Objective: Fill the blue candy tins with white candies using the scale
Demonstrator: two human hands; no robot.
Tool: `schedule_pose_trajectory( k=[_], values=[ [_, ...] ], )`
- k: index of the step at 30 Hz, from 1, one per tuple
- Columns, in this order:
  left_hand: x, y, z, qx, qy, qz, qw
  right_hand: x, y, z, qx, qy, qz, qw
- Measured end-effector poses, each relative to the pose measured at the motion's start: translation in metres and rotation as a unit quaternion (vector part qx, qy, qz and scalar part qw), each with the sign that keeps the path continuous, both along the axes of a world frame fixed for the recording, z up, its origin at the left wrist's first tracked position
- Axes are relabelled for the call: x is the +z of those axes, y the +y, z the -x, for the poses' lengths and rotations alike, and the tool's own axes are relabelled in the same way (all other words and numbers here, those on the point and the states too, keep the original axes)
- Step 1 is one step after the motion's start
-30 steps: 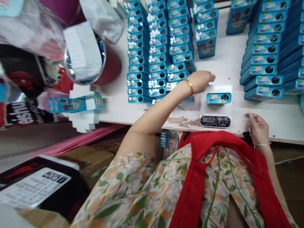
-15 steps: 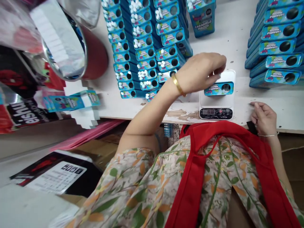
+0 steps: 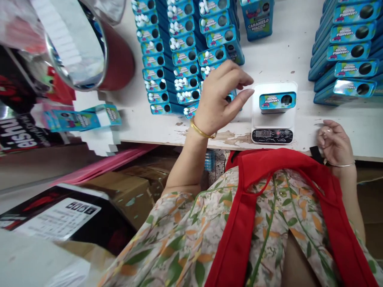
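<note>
My left hand [image 3: 226, 93], with a gold bangle at the wrist, hovers just left of the kitchen scale [image 3: 257, 119]. Its thumb and fingers are apart, and nothing shows between them. On the scale's white platform stands a blue candy tin [image 3: 269, 102], its round top opening facing up; the digits on the display are too blurred to read surely. Right of the scale, at the table's front edge, my right hand [image 3: 336, 143] is turned up with curled fingers. A small white candy [image 3: 328, 130] appears among those fingers.
Rows of blue tins [image 3: 185, 57], many with white candies on top, stand at left; more tins [image 3: 344, 69] stand at right, and one larger-looking tin [image 3: 257, 24] at the back. A red bucket [image 3: 118, 59] and a flattened blue carton [image 3: 80, 118] lie farther left.
My left hand has drawn back leftward from above the tin on the scale, and its fingers have parted. The display digits have changed. My right hand has hardly moved; a white piece now shows in it.
</note>
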State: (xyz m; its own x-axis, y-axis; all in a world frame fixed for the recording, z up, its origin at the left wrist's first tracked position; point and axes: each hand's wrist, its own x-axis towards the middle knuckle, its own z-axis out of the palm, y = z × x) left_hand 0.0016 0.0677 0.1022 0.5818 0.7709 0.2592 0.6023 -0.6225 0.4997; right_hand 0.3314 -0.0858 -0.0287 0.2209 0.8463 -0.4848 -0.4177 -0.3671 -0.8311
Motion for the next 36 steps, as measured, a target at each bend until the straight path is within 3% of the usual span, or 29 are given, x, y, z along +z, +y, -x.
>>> schedule_pose_trajectory(
  k=[4,11,23,27,29,31,36],
  values=[
    [-0.015,-0.013,0.017,0.029,-0.019,0.006,0.999,-0.005,0.0,-0.002,0.011,-0.014,-0.014,1.0],
    [-0.027,-0.017,0.017,0.008,0.001,0.004,1.0,-0.012,0.002,0.006,-0.031,-0.075,-0.011,0.997],
    [-0.032,-0.002,-0.017,-0.047,0.086,0.04,0.994,-0.015,0.0,0.007,-0.054,-0.068,-0.005,0.996],
    [-0.036,0.006,-0.039,-0.106,0.169,0.023,0.98,-0.019,-0.003,0.011,-0.063,-0.08,-0.005,0.995],
    [-0.037,0.023,-0.053,-0.129,0.203,0.006,0.971,-0.02,-0.004,0.013,-0.062,-0.082,-0.004,0.995],
    [-0.037,0.053,-0.069,-0.112,0.207,-0.022,0.972,-0.02,-0.005,0.014,-0.064,-0.083,-0.004,0.995],
    [-0.049,0.161,-0.123,-0.007,0.185,-0.048,0.981,-0.017,-0.006,0.017,-0.073,-0.078,0.001,0.994]
  ],
)
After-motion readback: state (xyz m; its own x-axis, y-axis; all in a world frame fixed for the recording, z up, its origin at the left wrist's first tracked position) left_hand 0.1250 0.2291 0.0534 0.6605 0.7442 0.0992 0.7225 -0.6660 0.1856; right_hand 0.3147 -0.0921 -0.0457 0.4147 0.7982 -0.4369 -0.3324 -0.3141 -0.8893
